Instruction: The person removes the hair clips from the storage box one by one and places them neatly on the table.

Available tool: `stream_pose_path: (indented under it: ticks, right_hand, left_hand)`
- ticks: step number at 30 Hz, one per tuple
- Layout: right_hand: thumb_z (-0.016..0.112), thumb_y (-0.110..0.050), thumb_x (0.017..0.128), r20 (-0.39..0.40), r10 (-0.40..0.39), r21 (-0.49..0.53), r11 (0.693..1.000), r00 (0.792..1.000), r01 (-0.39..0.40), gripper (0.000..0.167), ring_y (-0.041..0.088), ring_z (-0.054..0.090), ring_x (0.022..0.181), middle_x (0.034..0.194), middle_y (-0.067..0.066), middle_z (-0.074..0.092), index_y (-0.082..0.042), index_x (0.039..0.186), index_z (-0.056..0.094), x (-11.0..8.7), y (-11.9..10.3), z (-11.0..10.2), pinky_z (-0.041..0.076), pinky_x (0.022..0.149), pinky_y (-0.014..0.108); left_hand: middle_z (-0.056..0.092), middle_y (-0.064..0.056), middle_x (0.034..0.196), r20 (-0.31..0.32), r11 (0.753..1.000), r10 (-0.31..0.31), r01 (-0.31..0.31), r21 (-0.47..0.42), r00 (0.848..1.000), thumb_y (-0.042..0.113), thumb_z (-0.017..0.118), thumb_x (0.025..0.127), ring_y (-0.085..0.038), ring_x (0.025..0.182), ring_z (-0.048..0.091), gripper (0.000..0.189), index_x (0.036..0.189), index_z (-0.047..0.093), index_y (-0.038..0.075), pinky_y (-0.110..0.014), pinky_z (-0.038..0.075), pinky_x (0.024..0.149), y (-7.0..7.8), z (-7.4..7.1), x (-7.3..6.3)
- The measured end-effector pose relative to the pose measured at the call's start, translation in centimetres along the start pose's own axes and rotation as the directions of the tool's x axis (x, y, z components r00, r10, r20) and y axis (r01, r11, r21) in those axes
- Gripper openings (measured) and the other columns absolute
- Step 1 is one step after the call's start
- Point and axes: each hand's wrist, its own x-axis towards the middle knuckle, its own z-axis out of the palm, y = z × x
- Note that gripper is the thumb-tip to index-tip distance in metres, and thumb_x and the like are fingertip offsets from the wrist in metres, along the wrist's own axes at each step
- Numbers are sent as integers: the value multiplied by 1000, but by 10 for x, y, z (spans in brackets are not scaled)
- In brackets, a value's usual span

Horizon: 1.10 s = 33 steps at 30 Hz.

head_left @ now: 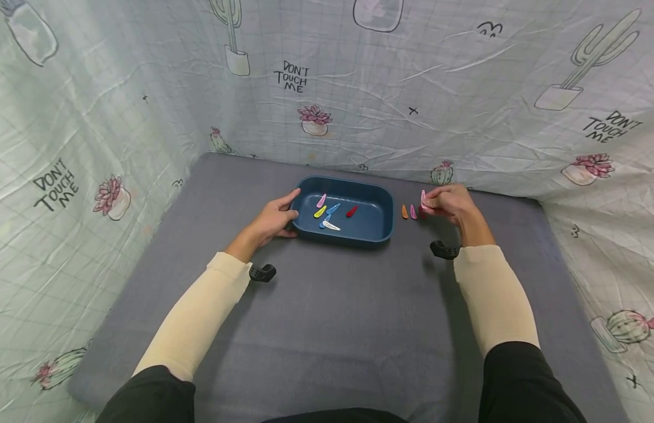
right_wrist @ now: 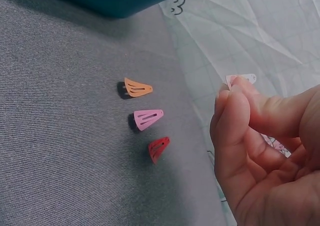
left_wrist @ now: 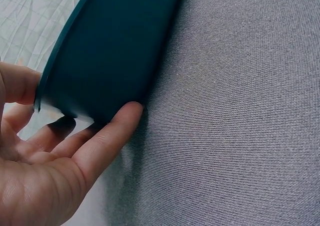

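Note:
A dark blue rectangular tray [head_left: 340, 236] stands on the grey surface. At its left end my left hand [head_left: 269, 222] grips it, with fingers on the rim and against the outer wall in the left wrist view. My right hand [head_left: 454, 202] pinches a pale pink hair clip [right_wrist: 247, 79] between thumb and fingertips, raised off the surface. Beside that hand lie an orange hair clip [right_wrist: 138, 88], a brighter pink hair clip [right_wrist: 148, 118] and a red hair clip [right_wrist: 159, 148] in a row, right of the tray.
Inside the tray lie several hair clips: a pink one [head_left: 321, 201], a yellow one [head_left: 320, 211], a white one [head_left: 331, 225], a red one [head_left: 351, 211] and blue ones [head_left: 333, 208]. Cactus-printed cloth [head_left: 358, 88] hangs behind the grey surface [head_left: 327, 329] and along its sides.

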Motion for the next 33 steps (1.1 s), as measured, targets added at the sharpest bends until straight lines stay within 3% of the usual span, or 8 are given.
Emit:
stream_pose_path:
  ticks: [12,18,24,33]
  right_hand:
    - [68,10,94,-20,5,30,1000,1000,-4,12,9,73,68,76,1,74,2,99,75,1,0,-2,63,65,22]
    - [70,9,93,-46,20,68,998,999,-16,12,10,73,68,75,1,74,3,101,76,1,4,-4,63,66,22]
    - [69,6,95,-67,21,66,998,998,-16,21,9,72,69,76,-1,75,6,115,75,5,12,-7,63,67,22]
    - [68,9,94,-71,28,106,994,997,-21,20,10,72,66,74,1,76,7,113,74,2,13,-7,63,65,22]
  left_hand:
    - [18,-7,176,-15,1000,-9,9,4,1000,9,46,109,-38,145,49,69,165,24,40,-61,56,101,1,0,-1]
    - [18,-6,176,-10,1000,-7,7,2,1000,9,47,108,-38,145,49,69,165,24,40,-61,56,101,1,1,-2]
    - [17,-6,176,-8,1000,-7,7,5,1000,9,46,108,-38,146,48,69,166,23,40,-61,56,101,2,2,-4]
    - [16,-7,176,3,1000,-5,5,-3,1000,9,46,108,-39,147,46,69,166,23,39,-62,54,103,2,1,-4]
